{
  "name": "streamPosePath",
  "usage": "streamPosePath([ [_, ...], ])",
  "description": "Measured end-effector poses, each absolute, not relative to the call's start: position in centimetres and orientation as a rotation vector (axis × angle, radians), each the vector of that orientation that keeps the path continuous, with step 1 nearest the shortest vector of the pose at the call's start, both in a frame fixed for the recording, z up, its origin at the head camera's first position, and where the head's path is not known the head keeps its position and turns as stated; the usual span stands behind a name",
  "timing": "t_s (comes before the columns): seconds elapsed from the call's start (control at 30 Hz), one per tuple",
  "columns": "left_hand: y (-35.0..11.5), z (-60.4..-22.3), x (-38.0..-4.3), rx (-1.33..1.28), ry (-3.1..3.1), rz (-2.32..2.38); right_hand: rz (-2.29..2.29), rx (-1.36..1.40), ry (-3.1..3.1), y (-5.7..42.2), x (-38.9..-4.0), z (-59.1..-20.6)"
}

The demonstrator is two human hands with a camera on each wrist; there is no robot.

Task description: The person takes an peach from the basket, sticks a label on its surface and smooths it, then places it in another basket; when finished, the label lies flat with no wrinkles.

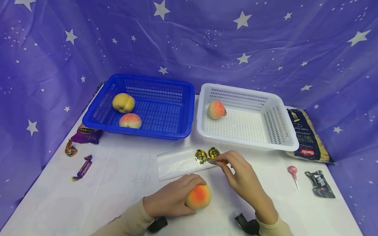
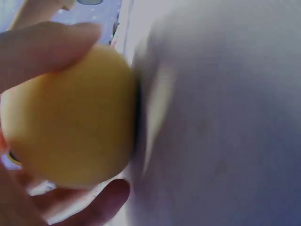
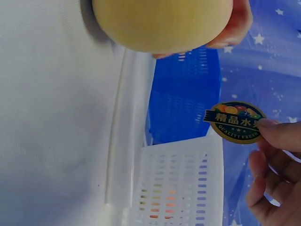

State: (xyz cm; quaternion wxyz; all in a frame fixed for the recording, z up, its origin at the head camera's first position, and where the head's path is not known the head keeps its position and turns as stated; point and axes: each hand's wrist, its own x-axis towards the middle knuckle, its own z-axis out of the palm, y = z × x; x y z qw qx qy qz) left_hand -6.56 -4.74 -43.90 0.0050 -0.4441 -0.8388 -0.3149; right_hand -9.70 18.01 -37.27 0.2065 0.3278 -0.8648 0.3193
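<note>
My left hand grips a peach, yellow with an orange-red blush, low over the near middle of the table. In the left wrist view the thumb and fingers curl round the yellow peach. To its right, my right hand pinches an oval fruit sticker between thumb and fingertips; the sticker is black and gold with printed fruit. Beneath that hand lies a clear sticker sheet with two more stickers at its right end.
Behind stand a blue basket holding two peaches and a white basket holding one peach. Wrapped candies lie at left. A lollipop, a black packet and a pasta bag are at right.
</note>
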Motion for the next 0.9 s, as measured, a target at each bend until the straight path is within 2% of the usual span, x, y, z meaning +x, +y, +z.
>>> streamPosePath([
  [0.2,-4.8,-43.0,-7.5,-1.0,-2.797,-1.366,0.984,0.736,-2.424,18.2,-9.3,-36.4],
  [0.3,-5.1,-41.7,-8.3,-0.783,-2.851,-1.583,1.292,0.569,-2.494,18.3,-8.8,-35.4],
  [0.4,-5.3,-40.6,-9.2,-0.675,-2.839,-1.766,1.705,0.373,-2.507,18.6,-8.4,-34.7],
  [0.6,-5.9,-39.8,-10.3,-0.649,-2.729,-2.069,2.227,0.326,-2.377,18.8,-8.2,-35.0],
  [0.9,-5.8,-38.5,-10.0,-0.745,-2.586,-2.295,2.377,0.322,-2.395,17.2,-7.8,-35.8],
])
